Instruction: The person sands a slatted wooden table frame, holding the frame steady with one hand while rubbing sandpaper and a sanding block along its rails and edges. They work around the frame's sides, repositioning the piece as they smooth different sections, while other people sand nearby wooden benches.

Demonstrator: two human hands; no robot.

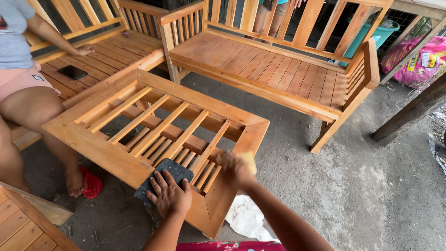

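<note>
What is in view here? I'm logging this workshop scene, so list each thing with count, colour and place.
slatted table: one, orange-brown wood, centre, under both hands
dark pad: one, dark grey, on the table's near edge, under the left hand
yellow pad: one, yellow, in the right hand, blurred
white cloth: one, on the concrete floor by the table's near corner
benches: two, same wood, behind the table
black flat object: one, on the left bench seat
seated person: one, far left, red sandal on the foot
pink sack: one, upper right
green bucket: one, behind the right bench
left hand: flat on the dark pad
right hand: fingers closed on the yellow pad
</note>
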